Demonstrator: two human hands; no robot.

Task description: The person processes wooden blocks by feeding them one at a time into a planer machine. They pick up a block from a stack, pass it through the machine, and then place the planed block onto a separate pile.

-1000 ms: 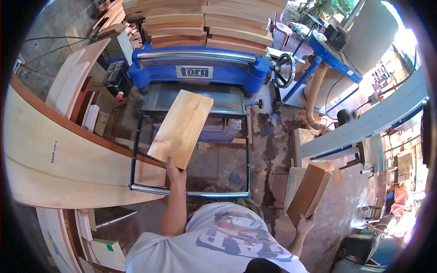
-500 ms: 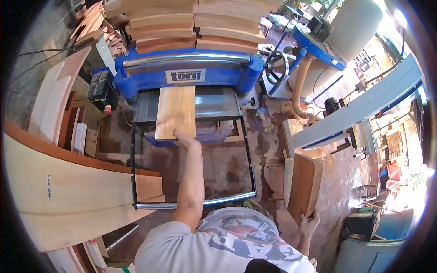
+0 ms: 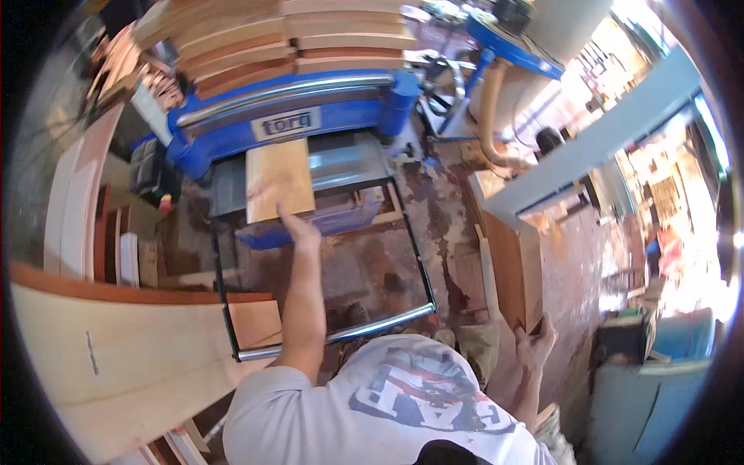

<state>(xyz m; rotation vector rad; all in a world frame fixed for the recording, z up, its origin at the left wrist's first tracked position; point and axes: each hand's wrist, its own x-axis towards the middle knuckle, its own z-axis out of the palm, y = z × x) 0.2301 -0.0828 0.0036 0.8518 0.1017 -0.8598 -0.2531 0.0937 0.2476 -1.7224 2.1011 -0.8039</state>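
A light-coloured wooden board (image 3: 279, 177) lies flat on the metal bed of a blue thickness planer (image 3: 349, 110), its far end under the machine's head. My left hand (image 3: 297, 223) is at the near end of this board, thumb on top and the other fingers mostly hidden beneath. On my right side, a thick reddish-brown plank (image 3: 518, 271) slopes away from me. My right hand (image 3: 535, 342) grips its near end from below, the fingers partly hidden. The plank's far end is near a pale machine beam.
Boards are stacked high (image 3: 240, 43) behind the planer. A roller frame (image 3: 387, 322) stretches from the planer toward my body. Large panels (image 3: 139, 356) lean at the left. A pale slanted beam (image 3: 604, 143) and a dust-collector hose (image 3: 490, 108) stand at the right.
The view has turned and shifted, so the planer sits further left. The board is slightly further under the planer head, with my left hand still at its end. The right-hand plank now points further forward.
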